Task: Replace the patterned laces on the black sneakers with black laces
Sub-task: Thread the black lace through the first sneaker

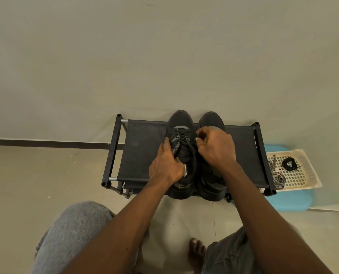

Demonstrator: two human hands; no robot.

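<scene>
Two black sneakers stand side by side on a black shoe rack (143, 155), toes toward the wall. The left sneaker (181, 123) has a black lace (182, 135) crossed through its upper eyelets. My left hand (165, 165) grips that sneaker's left side near the tongue. My right hand (216, 145) is curled over the right sneaker (211, 119) and pinches a black lace end beside the left sneaker's eyelets. The right sneaker's lacing is hidden under my hand. Patterned black-and-white laces (277, 178) and a coiled black lace (289, 164) lie in a tray to the right.
The white perforated tray (303, 175) rests on a blue stool (289, 200) right of the rack. A plain wall stands behind the rack. My knees and a bare foot (196, 250) are on the floor in front.
</scene>
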